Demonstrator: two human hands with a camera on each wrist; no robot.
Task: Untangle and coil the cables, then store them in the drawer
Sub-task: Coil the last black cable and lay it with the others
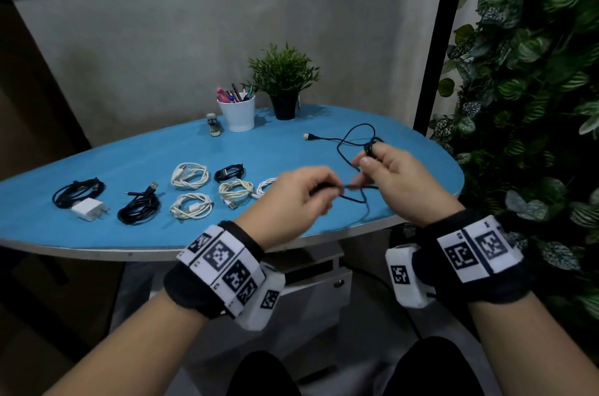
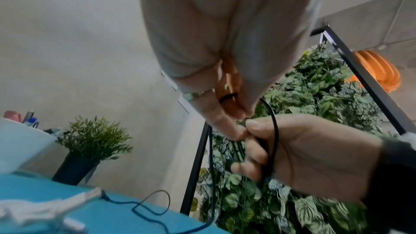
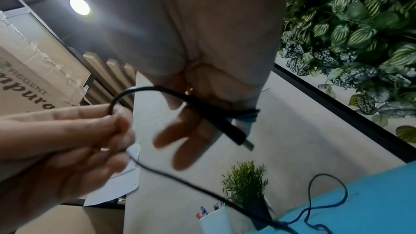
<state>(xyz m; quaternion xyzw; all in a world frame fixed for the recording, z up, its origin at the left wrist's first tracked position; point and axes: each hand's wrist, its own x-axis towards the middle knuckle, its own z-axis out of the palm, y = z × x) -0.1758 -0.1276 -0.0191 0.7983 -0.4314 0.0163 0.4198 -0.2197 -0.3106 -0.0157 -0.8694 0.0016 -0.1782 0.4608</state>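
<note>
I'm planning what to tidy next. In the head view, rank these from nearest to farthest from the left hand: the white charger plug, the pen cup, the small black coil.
1. Small black coil, just left of the left hand.
2. Pen cup, behind, near the wall.
3. White charger plug, far left.

My table [image 1: 136, 152] is bright blue with a pale edge. The cable [image 1: 351, 139] in my fingers is black; coiled ones are white [image 1: 189, 174] and black [image 1: 138, 206]. White pen cup [image 1: 238, 115], black-potted green plant [image 1: 283, 84], black-and-white checkered wrist bands [image 1: 223, 261].
</note>
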